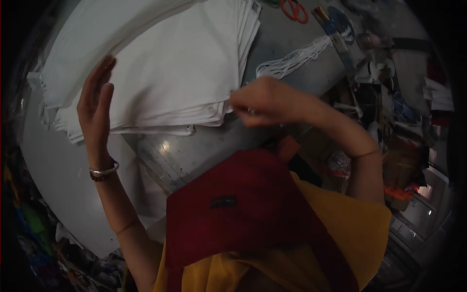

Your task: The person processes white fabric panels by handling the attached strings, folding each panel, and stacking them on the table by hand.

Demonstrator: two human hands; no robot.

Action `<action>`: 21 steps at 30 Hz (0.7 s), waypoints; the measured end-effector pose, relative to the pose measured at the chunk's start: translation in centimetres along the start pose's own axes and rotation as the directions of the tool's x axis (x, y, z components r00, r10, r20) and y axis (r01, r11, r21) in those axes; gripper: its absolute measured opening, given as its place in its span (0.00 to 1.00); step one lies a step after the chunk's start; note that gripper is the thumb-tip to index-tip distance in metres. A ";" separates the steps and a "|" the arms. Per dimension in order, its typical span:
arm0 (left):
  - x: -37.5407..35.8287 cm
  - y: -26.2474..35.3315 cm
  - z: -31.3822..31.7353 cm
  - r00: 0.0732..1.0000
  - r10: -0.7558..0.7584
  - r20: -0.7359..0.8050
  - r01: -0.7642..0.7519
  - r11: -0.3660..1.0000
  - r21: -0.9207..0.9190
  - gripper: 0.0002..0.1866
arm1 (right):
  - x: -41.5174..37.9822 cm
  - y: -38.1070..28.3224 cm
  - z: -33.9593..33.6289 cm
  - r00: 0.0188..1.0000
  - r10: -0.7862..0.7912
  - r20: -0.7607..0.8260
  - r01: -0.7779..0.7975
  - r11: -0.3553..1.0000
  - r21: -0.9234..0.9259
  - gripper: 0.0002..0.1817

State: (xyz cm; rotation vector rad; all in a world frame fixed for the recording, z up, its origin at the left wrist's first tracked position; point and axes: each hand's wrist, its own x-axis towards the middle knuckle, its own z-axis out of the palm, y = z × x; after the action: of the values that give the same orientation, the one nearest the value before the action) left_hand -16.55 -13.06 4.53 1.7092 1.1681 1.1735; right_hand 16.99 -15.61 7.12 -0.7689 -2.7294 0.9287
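A stack of white cloth sheets lies on the grey table, its layered edges and corners toward me. My left hand is at the left part of the stack, fingers stretched out and thumb apart, with nothing in it. A bracelet is on that wrist. My right hand is closed at the stack's near right corner, its fingertips right by the cloth edge. What it pinches, if anything, is hidden behind the curled fingers. Beyond it lies a bundle of white cords.
Orange-handled scissors lie at the far edge of the grey table. Another white cloth pile is on the left. Cluttered goods and boxes stand to the right. My red apron is close to the table's near edge.
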 end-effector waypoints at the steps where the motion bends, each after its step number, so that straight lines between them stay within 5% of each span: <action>1: 0.2 0.9 1.5 0.992 0.055 0.116 -0.032 0.980 -0.198 0.27 | 0.5 -1.7 1.0 0.997 -0.058 0.048 0.052 0.990 0.129 0.07; 2: 0.5 2.0 3.8 0.971 0.127 0.204 -0.035 0.915 -0.402 0.29 | 1.2 -2.9 1.6 0.998 -0.042 0.044 0.037 0.992 0.120 0.07; 6: 0.7 4.9 8.3 0.897 0.273 0.347 -0.140 0.921 -0.363 0.25 | 1.7 -3.2 0.8 0.996 -0.087 -0.012 0.086 0.994 -0.060 0.06; 9: 0.0 4.6 7.9 0.929 0.181 0.324 -0.020 0.896 -0.443 0.20 | -0.4 1.2 -1.8 0.970 -0.016 -0.241 -0.035 0.978 -0.208 0.05; 11: -0.4 3.5 7.0 0.963 -0.045 0.265 0.138 0.928 -0.345 0.16 | -2.6 3.8 -3.3 0.942 0.192 -0.275 -0.236 0.962 -0.138 0.04; 17: -1.3 3.2 7.2 0.961 -0.166 0.223 0.234 0.915 -0.329 0.14 | -5.6 6.3 -2.8 0.777 0.602 -0.185 -0.558 0.794 0.241 0.06; 21: -1.2 3.3 7.7 0.955 -0.192 0.225 0.262 0.902 -0.343 0.13 | -5.9 6.6 -2.4 0.775 0.603 -0.189 -0.589 0.798 0.129 0.08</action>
State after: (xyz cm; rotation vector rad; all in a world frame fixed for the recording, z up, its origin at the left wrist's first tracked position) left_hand -8.55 -15.85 4.81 1.3235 0.9333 0.9906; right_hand 25.54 -12.89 5.14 -1.6765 -2.2638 0.9458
